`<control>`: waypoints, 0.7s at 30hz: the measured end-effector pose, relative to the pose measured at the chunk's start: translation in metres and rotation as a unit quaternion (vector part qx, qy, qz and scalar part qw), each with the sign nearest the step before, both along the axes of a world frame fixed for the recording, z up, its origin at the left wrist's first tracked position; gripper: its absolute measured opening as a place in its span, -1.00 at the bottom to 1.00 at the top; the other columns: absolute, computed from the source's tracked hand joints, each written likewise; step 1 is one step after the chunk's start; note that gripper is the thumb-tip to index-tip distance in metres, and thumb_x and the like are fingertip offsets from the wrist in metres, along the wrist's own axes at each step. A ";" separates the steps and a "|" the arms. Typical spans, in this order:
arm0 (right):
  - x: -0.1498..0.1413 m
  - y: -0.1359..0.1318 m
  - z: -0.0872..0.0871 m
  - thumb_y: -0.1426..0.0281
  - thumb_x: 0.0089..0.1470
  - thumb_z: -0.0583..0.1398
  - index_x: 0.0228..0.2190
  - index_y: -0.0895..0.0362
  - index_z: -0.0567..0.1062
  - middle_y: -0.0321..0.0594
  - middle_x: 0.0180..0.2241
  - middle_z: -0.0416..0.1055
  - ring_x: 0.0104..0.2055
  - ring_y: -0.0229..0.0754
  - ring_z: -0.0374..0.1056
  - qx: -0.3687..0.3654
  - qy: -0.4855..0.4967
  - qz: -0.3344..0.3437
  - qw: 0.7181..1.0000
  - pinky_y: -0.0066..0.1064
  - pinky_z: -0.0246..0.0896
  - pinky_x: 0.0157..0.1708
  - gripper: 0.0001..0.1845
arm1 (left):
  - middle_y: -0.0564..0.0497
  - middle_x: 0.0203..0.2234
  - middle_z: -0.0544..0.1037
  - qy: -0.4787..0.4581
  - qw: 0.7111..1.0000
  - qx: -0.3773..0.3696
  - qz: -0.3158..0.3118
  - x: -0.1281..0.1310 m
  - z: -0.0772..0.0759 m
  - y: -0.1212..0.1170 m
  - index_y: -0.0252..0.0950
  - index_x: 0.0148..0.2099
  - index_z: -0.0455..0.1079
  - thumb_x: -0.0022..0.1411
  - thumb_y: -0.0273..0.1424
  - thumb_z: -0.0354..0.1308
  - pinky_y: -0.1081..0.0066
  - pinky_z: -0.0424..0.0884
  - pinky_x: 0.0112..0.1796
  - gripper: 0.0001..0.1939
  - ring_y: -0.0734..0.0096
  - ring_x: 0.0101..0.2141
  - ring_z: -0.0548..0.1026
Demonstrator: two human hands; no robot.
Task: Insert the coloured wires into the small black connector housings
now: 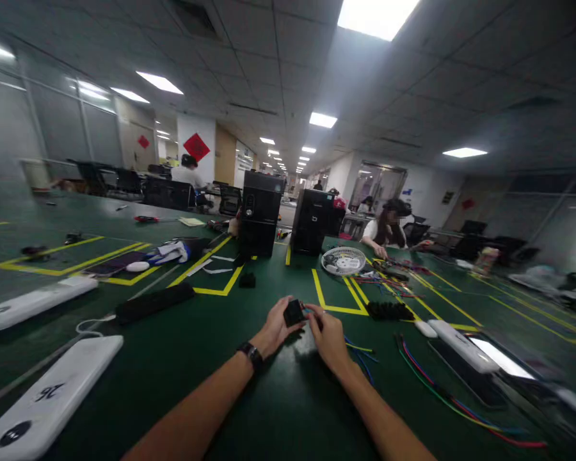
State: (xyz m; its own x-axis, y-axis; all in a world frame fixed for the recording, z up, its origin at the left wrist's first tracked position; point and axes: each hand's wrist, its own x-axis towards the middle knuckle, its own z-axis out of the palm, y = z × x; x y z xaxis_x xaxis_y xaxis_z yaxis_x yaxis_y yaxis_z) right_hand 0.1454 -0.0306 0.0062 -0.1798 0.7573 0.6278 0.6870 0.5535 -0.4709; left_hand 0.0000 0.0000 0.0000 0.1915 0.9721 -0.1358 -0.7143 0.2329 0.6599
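My left hand (274, 326) and my right hand (327, 336) meet just above the green table (278, 397), both closed on a small black block-shaped part (294, 312) held between the fingertips. A dark watch sits on my left wrist (251, 353). Coloured wires (360, 352) lie on the table just right of my right hand. What exactly the black part is cannot be made out.
White flat devices (52, 390) lie at the left, another (463, 344) at the right beside long coloured wires (441, 397). Two black computer towers (260, 214) and a small white fan (343, 260) stand farther back. A seated person (388, 230) works across the table at the right.
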 end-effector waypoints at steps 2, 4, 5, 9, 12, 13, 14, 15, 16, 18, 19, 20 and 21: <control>-0.001 0.001 -0.001 0.41 0.17 0.02 -0.08 0.14 0.46 -0.11 -0.20 0.53 -0.19 -0.11 0.46 0.008 0.005 0.008 1.000 -0.29 0.34 -0.15 -0.67 | -0.03 -0.35 0.49 -0.002 1.000 0.004 -0.004 0.001 -0.002 0.000 -0.27 -0.15 0.25 0.27 -0.42 -0.02 0.19 0.49 -0.34 -0.90 0.32 -0.39 0.52; -0.002 0.001 -0.002 0.42 0.16 0.02 -0.08 0.13 0.46 -0.11 -0.18 0.52 -0.16 -0.11 0.45 0.013 0.010 0.015 1.000 -0.28 0.33 -0.13 -0.66 | -0.03 -0.35 0.49 -0.001 1.000 0.006 -0.005 0.001 -0.003 0.000 -0.27 -0.15 0.25 0.27 -0.42 -0.02 0.20 0.48 -0.33 -0.90 0.33 -0.39 0.52; -0.002 0.002 -0.003 0.43 0.16 0.02 -0.08 0.13 0.47 -0.12 -0.17 0.52 -0.15 -0.11 0.45 0.014 0.014 0.017 1.000 -0.27 0.32 -0.11 -0.66 | -0.04 -0.35 0.49 0.000 1.000 0.006 -0.004 0.002 -0.004 0.000 -0.26 -0.15 0.25 0.27 -0.41 -0.02 0.20 0.48 -0.33 -0.89 0.34 -0.39 0.52; -0.003 0.001 -0.003 0.43 0.16 0.03 -0.07 0.13 0.47 -0.11 -0.14 0.51 -0.11 -0.10 0.44 0.010 0.020 0.023 1.000 -0.25 0.31 -0.07 -0.66 | -0.03 -0.36 0.49 0.009 1.000 0.007 0.002 0.003 -0.005 0.001 -0.24 -0.13 0.24 0.28 -0.41 -0.02 0.20 0.48 -0.31 -0.88 0.35 -0.39 0.52; -0.003 0.000 -0.002 0.44 0.16 0.04 -0.08 0.13 0.48 -0.11 -0.15 0.51 -0.10 -0.09 0.43 0.005 0.020 0.021 1.000 -0.25 0.30 -0.07 -0.66 | -0.02 -0.36 0.49 0.002 1.000 0.016 -0.006 0.004 -0.004 0.000 -0.24 -0.15 0.23 0.28 -0.42 -0.01 0.21 0.47 -0.29 -0.92 0.37 -0.38 0.52; -0.003 -0.001 -0.001 0.44 0.16 0.04 -0.08 0.14 0.48 -0.11 -0.16 0.51 -0.12 -0.10 0.44 0.004 0.020 0.019 1.000 -0.26 0.31 -0.07 -0.66 | -0.02 -0.37 0.49 -0.002 1.000 0.018 -0.007 0.004 -0.004 -0.001 -0.25 -0.17 0.23 0.28 -0.42 -0.01 0.22 0.46 -0.28 -0.93 0.37 -0.38 0.52; -0.003 -0.001 -0.001 0.44 0.16 0.04 -0.07 0.14 0.48 -0.11 -0.18 0.52 -0.14 -0.10 0.45 0.002 0.021 0.017 1.000 -0.26 0.31 -0.08 -0.66 | -0.02 -0.37 0.49 -0.004 1.000 0.019 -0.007 0.005 -0.003 -0.002 -0.25 -0.19 0.23 0.29 -0.42 -0.02 0.22 0.46 -0.27 -0.94 0.37 -0.38 0.52; -0.003 -0.002 -0.001 0.43 0.15 0.04 -0.08 0.14 0.48 -0.11 -0.20 0.53 -0.16 -0.10 0.45 0.000 0.021 0.014 1.000 -0.27 0.31 -0.10 -0.66 | -0.03 -0.38 0.49 -0.005 1.000 0.017 -0.006 0.005 -0.003 -0.002 -0.26 -0.20 0.23 0.29 -0.42 -0.02 0.21 0.46 -0.27 -0.95 0.37 -0.38 0.52; -0.004 -0.002 -0.001 0.43 0.15 0.05 -0.08 0.14 0.48 -0.11 -0.21 0.53 -0.17 -0.11 0.46 -0.001 0.022 0.012 1.000 -0.28 0.31 -0.11 -0.67 | -0.03 -0.38 0.49 -0.006 1.000 0.016 -0.003 0.005 -0.003 -0.003 -0.26 -0.21 0.22 0.29 -0.42 -0.02 0.21 0.46 -0.26 -0.96 0.37 -0.38 0.52; -0.004 -0.002 -0.001 0.43 0.16 0.05 -0.08 0.14 0.48 -0.12 -0.22 0.53 -0.19 -0.12 0.46 -0.001 0.024 0.009 1.000 -0.29 0.32 -0.13 -0.67 | -0.04 -0.37 0.49 -0.006 1.000 0.009 0.007 0.006 -0.002 -0.003 -0.27 -0.21 0.22 0.29 -0.44 -0.02 0.20 0.46 -0.25 -0.97 0.37 -0.37 0.52; -0.004 -0.001 -0.002 0.42 0.16 0.05 -0.09 0.14 0.48 -0.12 -0.21 0.53 -0.19 -0.12 0.46 -0.001 0.026 0.009 1.000 -0.30 0.31 -0.13 -0.68 | -0.04 -0.37 0.49 -0.004 1.000 0.006 0.012 0.006 -0.002 -0.003 -0.27 -0.21 0.22 0.29 -0.44 -0.02 0.20 0.46 -0.25 -0.97 0.37 -0.37 0.51; -0.004 -0.001 -0.003 0.42 0.16 0.05 -0.09 0.13 0.48 -0.13 -0.21 0.53 -0.18 -0.12 0.45 -0.001 0.028 0.012 1.000 -0.30 0.31 -0.13 -0.68 | -0.04 -0.36 0.49 -0.004 1.000 0.002 0.017 0.007 -0.002 -0.003 -0.27 -0.21 0.22 0.29 -0.45 -0.02 0.20 0.46 -0.26 -0.97 0.38 -0.37 0.51; -0.004 -0.001 -0.003 0.42 0.16 0.04 -0.09 0.13 0.48 -0.13 -0.20 0.53 -0.18 -0.12 0.45 0.000 0.030 0.015 0.999 -0.30 0.31 -0.12 -0.68 | -0.05 -0.36 0.48 -0.005 1.000 0.000 0.022 0.007 -0.003 -0.002 -0.28 -0.21 0.22 0.29 -0.45 -0.02 0.20 0.47 -0.26 -0.97 0.38 -0.37 0.51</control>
State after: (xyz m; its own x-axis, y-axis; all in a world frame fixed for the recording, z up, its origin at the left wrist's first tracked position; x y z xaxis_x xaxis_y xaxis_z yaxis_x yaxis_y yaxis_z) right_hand 0.1417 -0.0313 0.0030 -0.1639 0.7528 0.6375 0.6406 0.5726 -0.5115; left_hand 0.0068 -0.0022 -0.0026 0.1494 0.9795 -0.1350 -0.7307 0.2014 0.6523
